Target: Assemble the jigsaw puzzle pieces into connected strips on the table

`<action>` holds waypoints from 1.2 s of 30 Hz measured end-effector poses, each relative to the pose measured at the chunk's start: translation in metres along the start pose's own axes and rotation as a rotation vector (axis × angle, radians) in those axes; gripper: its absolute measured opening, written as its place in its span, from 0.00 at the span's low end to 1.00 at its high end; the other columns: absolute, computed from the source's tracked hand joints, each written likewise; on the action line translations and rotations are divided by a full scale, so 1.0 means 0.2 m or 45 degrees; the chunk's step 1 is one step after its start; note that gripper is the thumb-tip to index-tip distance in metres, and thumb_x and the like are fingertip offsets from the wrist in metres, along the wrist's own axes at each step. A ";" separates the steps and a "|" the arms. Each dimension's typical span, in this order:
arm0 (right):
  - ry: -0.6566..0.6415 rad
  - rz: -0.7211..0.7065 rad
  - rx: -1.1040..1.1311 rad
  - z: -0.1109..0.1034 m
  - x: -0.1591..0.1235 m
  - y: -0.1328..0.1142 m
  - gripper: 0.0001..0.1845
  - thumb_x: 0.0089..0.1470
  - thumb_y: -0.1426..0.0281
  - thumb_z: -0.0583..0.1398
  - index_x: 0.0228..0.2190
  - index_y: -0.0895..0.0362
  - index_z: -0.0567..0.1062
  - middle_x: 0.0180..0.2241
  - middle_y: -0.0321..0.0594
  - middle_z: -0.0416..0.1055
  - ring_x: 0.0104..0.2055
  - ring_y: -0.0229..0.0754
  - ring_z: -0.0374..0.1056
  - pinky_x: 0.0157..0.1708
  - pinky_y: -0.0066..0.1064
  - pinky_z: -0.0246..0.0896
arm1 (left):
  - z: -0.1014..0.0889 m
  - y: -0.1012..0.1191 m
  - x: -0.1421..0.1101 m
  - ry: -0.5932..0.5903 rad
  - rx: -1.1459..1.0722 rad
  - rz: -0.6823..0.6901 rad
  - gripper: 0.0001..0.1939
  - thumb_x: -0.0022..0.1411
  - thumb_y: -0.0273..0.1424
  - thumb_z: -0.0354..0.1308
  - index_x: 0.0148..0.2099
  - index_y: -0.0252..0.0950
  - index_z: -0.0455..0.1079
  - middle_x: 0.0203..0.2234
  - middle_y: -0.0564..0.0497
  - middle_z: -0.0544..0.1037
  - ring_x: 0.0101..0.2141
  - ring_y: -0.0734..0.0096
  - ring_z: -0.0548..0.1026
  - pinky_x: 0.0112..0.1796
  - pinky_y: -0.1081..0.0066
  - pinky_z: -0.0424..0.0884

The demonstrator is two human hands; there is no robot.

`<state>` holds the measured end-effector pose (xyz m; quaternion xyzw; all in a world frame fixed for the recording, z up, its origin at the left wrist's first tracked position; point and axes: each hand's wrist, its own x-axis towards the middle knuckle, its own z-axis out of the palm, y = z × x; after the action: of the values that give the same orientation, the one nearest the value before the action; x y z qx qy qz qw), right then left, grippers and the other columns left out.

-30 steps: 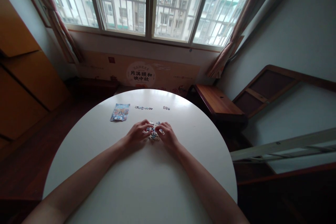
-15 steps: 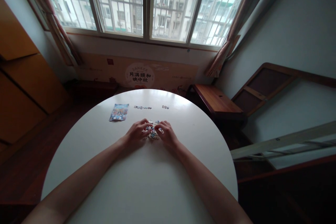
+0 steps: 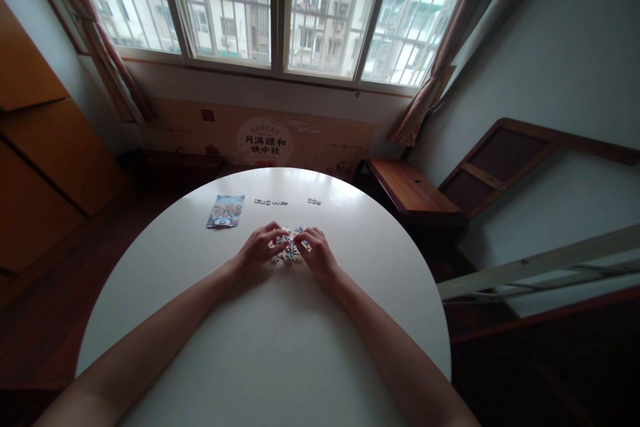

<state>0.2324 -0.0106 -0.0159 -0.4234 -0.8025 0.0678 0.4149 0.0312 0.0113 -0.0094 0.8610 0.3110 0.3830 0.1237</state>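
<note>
A small heap of loose jigsaw pieces (image 3: 290, 252), white, blue and dark, lies on the round white table (image 3: 280, 333). From the left, my left hand (image 3: 261, 244) reaches into the heap, thumb and fingers curled and closed on a jigsaw piece at its near edge. My right hand (image 3: 316, 248) meets it from the other side, thumb and forefinger pinched on a jigsaw piece. The pieces in the fingers are tiny and partly covered. Both forearms rest low over the table.
Behind the hands lie a joined strip of jigsaw pieces (image 3: 271, 202) and a smaller joined group (image 3: 314, 201). A colourful printed packet (image 3: 225, 211) is at the far left of the tabletop. A wooden bench (image 3: 413, 187) stands beyond the table's right edge.
The view has shifted slightly. Both hands stay at the heap with small finger movements, and the pieces between them have been stirred a little.
</note>
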 end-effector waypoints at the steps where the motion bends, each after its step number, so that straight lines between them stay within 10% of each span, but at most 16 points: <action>1: 0.002 0.004 -0.007 0.00 0.00 0.00 0.03 0.57 0.71 0.60 0.31 0.54 0.74 0.31 0.38 0.71 0.37 0.41 0.63 0.41 0.32 0.57 | 0.00 0.00 0.00 0.005 -0.005 -0.005 0.10 0.63 0.33 0.56 0.46 0.38 0.71 0.36 0.49 0.72 0.32 0.74 0.73 0.35 0.73 0.70; 36: -0.015 0.055 -0.024 -0.01 0.01 -0.05 0.04 0.57 0.71 0.59 0.31 0.55 0.74 0.30 0.38 0.70 0.35 0.40 0.65 0.39 0.31 0.58 | -0.02 0.01 0.00 -0.017 0.015 -0.018 0.07 0.63 0.32 0.55 0.38 0.35 0.73 0.31 0.50 0.73 0.28 0.76 0.71 0.32 0.74 0.68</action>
<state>0.2274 -0.0157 -0.0100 -0.4441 -0.7962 0.0717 0.4047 0.0287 0.0094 -0.0052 0.8620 0.3185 0.3744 0.1236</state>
